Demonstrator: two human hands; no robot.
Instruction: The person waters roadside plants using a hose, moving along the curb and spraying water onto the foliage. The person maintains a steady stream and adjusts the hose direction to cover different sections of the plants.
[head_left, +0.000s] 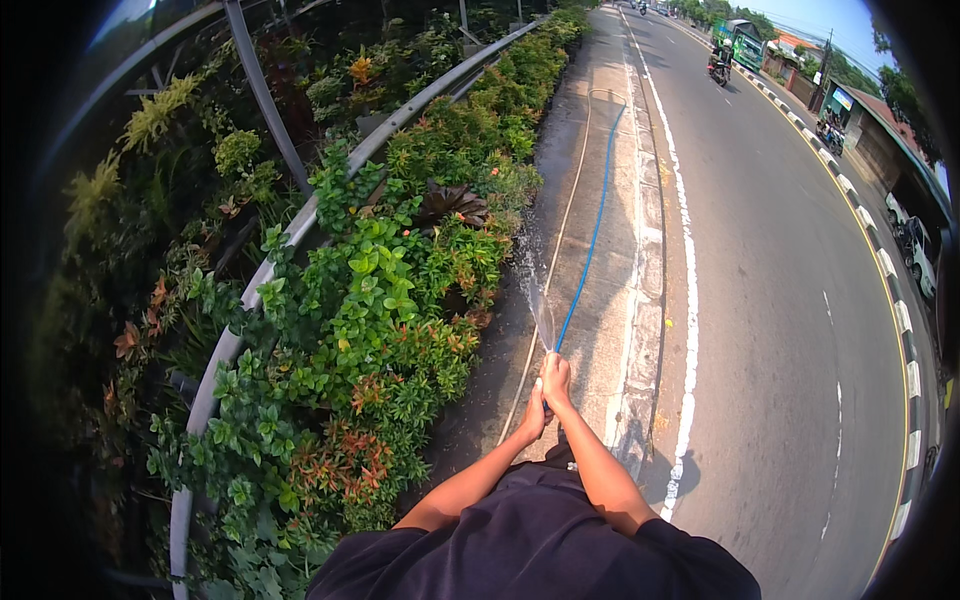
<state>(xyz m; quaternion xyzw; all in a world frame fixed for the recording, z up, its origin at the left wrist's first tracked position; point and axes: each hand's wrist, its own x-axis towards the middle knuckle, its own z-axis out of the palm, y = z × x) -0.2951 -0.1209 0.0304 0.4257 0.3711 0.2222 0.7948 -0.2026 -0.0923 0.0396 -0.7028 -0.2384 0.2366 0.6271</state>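
Note:
Both hands are in front of my body, close together on a garden hose. My right hand (556, 379) is closed around its end, where water (541, 311) sprays forward and left towards the bushes. Just below and to the left, my left hand (535, 414) is also closed on the hose, touching the right. A blue hose (598, 225) stretches ahead along the concrete sidewalk (600, 300), bends at the far end and joins a pale stretch of hose (564, 229) that comes back on the left. The hands hide the hose's end.
Low green and reddish shrubs (442, 262) line the left side, with a metal guardrail (375, 139) running through them. At the right, a raised curb (651, 262) borders the asphalt road (772, 262). A motorcycle with a rider (720, 66) and a green truck (742, 41) are farther up the road.

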